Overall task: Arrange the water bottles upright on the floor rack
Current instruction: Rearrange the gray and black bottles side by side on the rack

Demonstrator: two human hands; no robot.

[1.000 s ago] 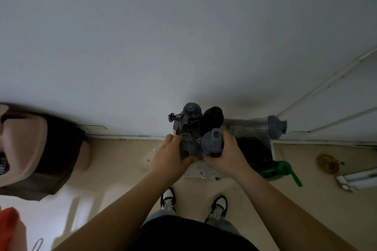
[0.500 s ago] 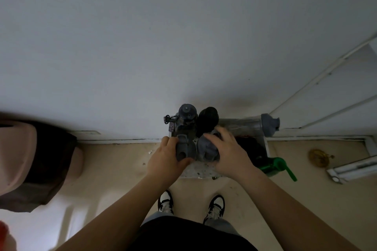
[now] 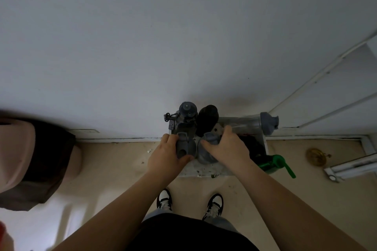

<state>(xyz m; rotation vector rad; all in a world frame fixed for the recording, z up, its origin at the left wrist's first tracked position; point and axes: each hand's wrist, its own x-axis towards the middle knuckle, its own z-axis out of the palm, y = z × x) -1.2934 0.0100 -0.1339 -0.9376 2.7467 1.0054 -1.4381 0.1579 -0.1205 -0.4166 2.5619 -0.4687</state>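
Fingers of the left hand [image 3: 166,156] curl around a grey flip-top bottle [image 3: 184,146] standing at the front left of the floor rack [image 3: 204,171]. Those of the right hand [image 3: 227,149] lie spread over the grey-lidded bottle [image 3: 207,149] beside it, fingertips reaching on toward a clear bottle [image 3: 244,123]; whether they actually clamp anything cannot be told. By the look of it, 4 bottles already stand upright: these 2 in front, plus a dark-capped bottle [image 3: 187,109] and a black bottle [image 3: 207,117] behind them against the wall. Work remains on the right side, where the clear bottle lies flat along the back and a green bottle [image 3: 273,164] lies tipped at the rack's front right corner. Something dark between them is too dim to identify. Roughly two-thirds seems done.
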